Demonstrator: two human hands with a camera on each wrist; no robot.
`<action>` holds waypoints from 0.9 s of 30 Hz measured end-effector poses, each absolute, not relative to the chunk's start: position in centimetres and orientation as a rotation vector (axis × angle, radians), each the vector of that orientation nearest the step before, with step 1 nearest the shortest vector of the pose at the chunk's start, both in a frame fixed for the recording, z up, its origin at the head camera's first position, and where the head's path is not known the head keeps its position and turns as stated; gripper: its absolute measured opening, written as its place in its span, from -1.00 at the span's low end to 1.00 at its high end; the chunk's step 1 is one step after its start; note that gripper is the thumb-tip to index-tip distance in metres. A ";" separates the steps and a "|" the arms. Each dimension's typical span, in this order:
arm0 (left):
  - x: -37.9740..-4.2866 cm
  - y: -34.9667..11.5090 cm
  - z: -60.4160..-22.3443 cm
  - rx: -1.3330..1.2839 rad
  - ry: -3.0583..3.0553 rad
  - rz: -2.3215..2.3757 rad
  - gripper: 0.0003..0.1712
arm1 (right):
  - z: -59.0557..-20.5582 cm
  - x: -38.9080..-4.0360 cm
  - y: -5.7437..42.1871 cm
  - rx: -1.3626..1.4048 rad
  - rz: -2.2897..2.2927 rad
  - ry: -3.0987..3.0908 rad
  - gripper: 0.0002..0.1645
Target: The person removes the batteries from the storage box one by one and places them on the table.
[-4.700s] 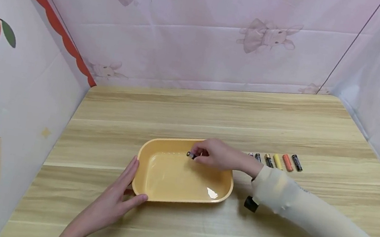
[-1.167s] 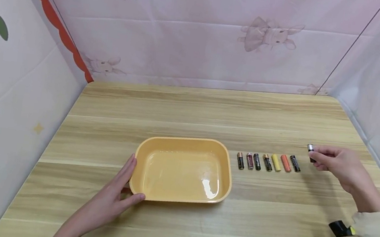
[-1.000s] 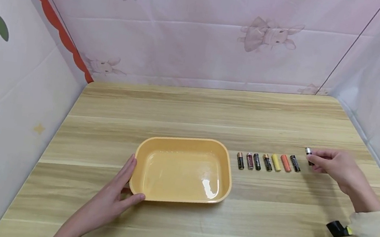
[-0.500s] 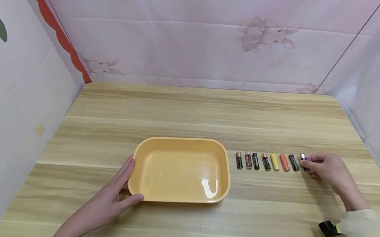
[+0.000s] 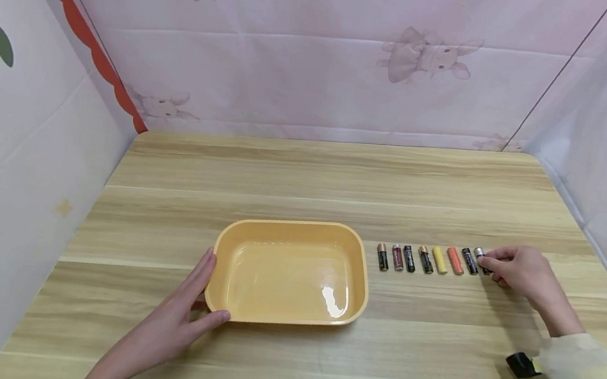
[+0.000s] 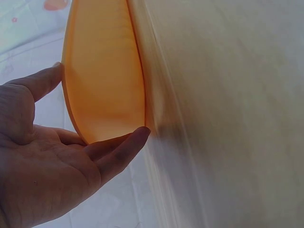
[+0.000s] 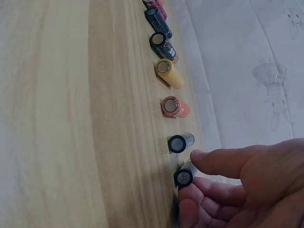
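In the head view, a yellow plastic tray stands with bare inside. My left hand rests at its left end, straight fingers along the end wall and thumb on the near rim; the left wrist view shows this hand touching the tray wall. My right hand pinches a dark, silver-topped battery between thumb and fingers at the row's right end. In the right wrist view its flat end touches or nearly touches the table, partly hidden by my fingers. Beside it lies a black battery.
The row continues leftward with an orange battery, a yellow battery and several dark ones, including a black battery with a copper top nearest the tray. Printed cloth walls the wooden table at the back and sides.
My right hand has carried the battery from the tray to the row's right end, then lowered it and shifted it left beside the black battery. The left hand stays at the tray.
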State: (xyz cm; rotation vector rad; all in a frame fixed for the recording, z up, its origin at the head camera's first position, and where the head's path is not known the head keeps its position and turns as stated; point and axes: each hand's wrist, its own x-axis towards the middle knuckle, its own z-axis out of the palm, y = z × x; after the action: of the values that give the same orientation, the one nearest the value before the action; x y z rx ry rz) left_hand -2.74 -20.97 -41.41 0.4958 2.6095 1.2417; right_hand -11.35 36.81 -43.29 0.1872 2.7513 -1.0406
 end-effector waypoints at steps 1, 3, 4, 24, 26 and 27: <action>-2.8 -21.0 -41.4 0.495 2.609 1.242 0.13 | -43.3 -11.3 36.8 0.193 -1.037 2.750 -0.44; -2.8 -21.0 -41.4 0.491 2.606 1.242 0.13 | -43.3 -11.3 36.8 0.205 -1.026 2.752 -0.41; -2.8 -21.0 -41.3 0.489 2.607 1.239 0.13 | -43.3 -11.3 36.8 0.211 -1.019 2.754 -0.40; -3.0 -21.1 -41.3 0.465 2.597 1.279 0.13 | -42.8 -11.0 36.7 0.215 -0.980 2.765 -0.37; -2.9 -21.1 -41.4 0.463 2.607 1.268 0.13 | -42.8 -11.0 36.7 0.212 -0.986 2.762 -0.37; -2.9 -21.1 -41.4 0.464 2.614 1.262 0.13 | -42.8 -11.0 36.7 0.212 -0.987 2.760 -0.37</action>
State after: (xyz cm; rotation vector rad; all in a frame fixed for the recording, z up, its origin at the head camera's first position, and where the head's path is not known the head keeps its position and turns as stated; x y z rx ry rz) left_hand -2.93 -21.06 -41.38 0.4637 2.6135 1.2620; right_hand -11.04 36.74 -42.77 0.2120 2.7600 -0.9874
